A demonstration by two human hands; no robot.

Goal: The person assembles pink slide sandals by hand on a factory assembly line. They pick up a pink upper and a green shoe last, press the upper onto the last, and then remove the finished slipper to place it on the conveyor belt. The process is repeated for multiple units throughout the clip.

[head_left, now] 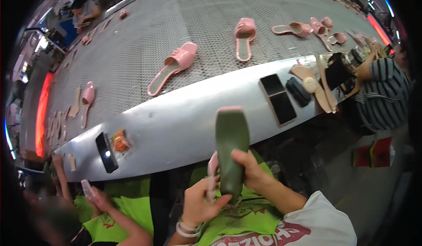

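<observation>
Over the table's near edge, a dark green sole-shaped piece that looks like a shoe last point(232, 134) stands upright, with a thin pink rim at its top. My right hand point(252, 169) is closed round its right side, thumb lying across the face. Lower left, my left hand point(200, 202) is closed with a narrow pink shoe piece point(212, 173) at its fingers. The left thumb touches the lower end of the green piece. How much of the pink piece lies behind the green one is hidden.
Pink sandals point(180, 61) lie on a grey mesh-patterned surface beyond the metal table rim point(189, 114). On the rim are a dark phone point(106, 151), an orange packet point(121, 141), an open black device point(278, 99) and beige sole pieces point(310, 83). Co-workers sit close at left and right.
</observation>
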